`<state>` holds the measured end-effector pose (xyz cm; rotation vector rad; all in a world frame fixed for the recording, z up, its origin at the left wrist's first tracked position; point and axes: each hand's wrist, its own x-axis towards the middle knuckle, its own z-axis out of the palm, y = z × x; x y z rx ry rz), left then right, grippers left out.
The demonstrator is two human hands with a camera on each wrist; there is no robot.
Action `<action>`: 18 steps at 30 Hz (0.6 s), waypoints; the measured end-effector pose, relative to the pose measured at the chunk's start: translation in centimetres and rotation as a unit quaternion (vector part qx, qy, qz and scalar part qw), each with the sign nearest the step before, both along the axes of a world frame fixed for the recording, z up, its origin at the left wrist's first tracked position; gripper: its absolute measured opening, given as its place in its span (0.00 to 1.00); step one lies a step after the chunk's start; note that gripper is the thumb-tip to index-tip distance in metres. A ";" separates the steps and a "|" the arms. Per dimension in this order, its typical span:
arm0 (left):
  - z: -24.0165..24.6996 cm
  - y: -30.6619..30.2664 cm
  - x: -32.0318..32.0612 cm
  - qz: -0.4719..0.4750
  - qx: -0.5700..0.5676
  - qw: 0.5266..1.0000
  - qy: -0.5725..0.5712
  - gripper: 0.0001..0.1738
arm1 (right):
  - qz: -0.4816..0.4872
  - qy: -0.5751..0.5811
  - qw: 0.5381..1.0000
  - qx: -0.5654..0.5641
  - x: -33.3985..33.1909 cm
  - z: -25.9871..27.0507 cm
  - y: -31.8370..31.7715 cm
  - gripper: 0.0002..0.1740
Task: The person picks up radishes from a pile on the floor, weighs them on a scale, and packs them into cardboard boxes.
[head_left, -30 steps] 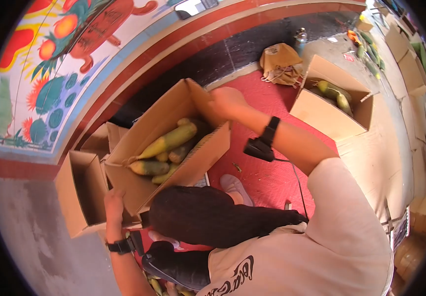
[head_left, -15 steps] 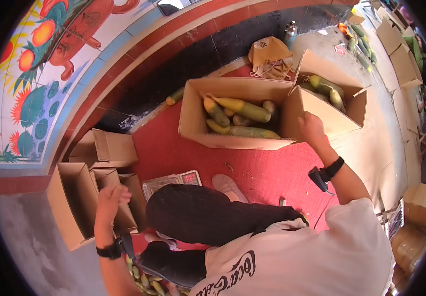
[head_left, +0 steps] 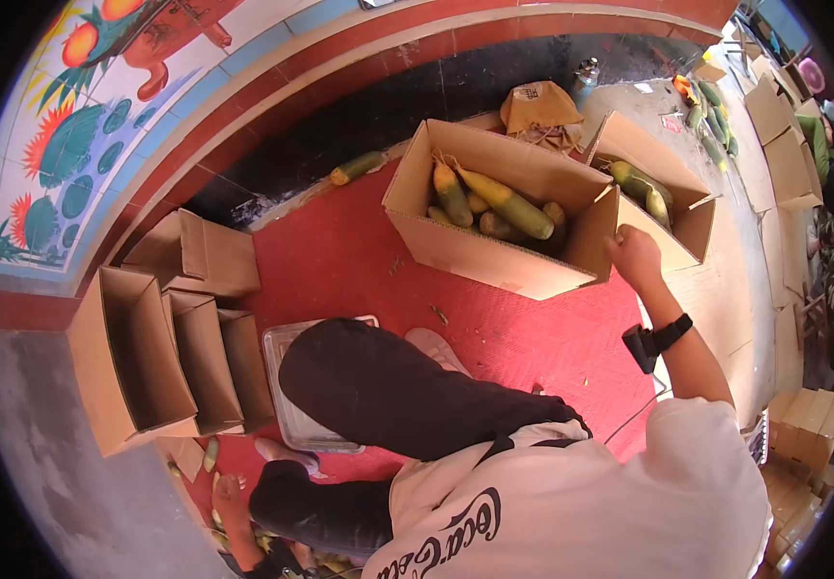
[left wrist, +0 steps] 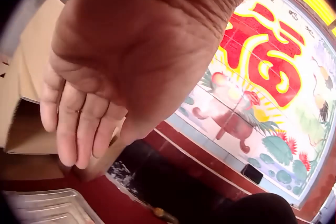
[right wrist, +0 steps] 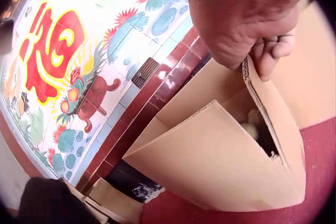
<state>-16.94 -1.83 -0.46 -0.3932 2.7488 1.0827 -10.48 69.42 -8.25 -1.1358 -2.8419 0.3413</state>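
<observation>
My right hand (head_left: 637, 259) grips the upper right edge of a cardboard box (head_left: 504, 262) on the red floor. In the right wrist view its fingers (right wrist: 266, 62) curl over that cardboard edge. Several long green-and-yellow vegetables (head_left: 508, 205) lie inside the box. My left hand (head_left: 232, 504) is low at the left, near the person's leg, and holds nothing. The left wrist view shows its palm (left wrist: 126, 61) with the fingers extended. Against the held box's right side stands another cardboard box (head_left: 692, 236) with similar vegetables (head_left: 643, 183).
Several open cardboard boxes (head_left: 132, 357) stand together at the left, beside a clear-lidded tray (head_left: 287, 410) partly behind the knee. One loose vegetable (head_left: 357, 168) lies by the wall. A tan bag (head_left: 540, 108) and a bottle (head_left: 586, 75) are at the back. More vegetables (head_left: 713, 116) lie far right.
The box of vegetables has moved from the left boxes to the right, beside the other filled box, with the right hand on it. My left hand has come off it and dropped lower.
</observation>
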 end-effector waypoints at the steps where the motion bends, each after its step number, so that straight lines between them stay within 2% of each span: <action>1: -0.4 0.0 1.2 -0.011 -0.003 1.000 0.012 0.12 | 0.003 -0.001 1.000 0.003 -0.2 0.2 0.0 0.15; 2: -1.0 0.3 2.2 -0.007 0.001 1.000 0.013 0.12 | 0.016 0.013 0.999 0.034 -0.6 0.5 0.0 0.14; 5: -2.5 1.1 4.7 0.011 -0.120 0.993 0.009 0.10 | 0.076 0.084 0.985 0.133 -1.3 1.0 -0.6 0.11; 6: -2.6 1.3 5.3 0.015 -0.117 0.993 0.010 0.10 | 0.080 0.087 0.984 0.136 -1.8 1.4 -1.5 0.11; 8: -2.6 1.8 6.1 -0.006 -0.218 0.976 0.019 0.11 | 0.146 0.164 0.970 0.107 -3.3 2.0 -3.9 0.10; 9: -2.5 2.0 6.4 -0.002 -0.217 0.976 0.020 0.11 | 0.150 0.166 0.969 0.107 -3.9 2.1 -5.1 0.10; 11: -2.2 2.2 6.9 -0.011 -0.225 0.972 0.069 0.11 | 0.242 0.209 0.944 0.087 -5.3 2.1 -7.6 0.09; 18: -1.8 3.4 8.7 0.003 -0.280 0.951 0.130 0.08 | 0.406 0.238 0.881 0.055 -10.6 1.4 -16.7 0.09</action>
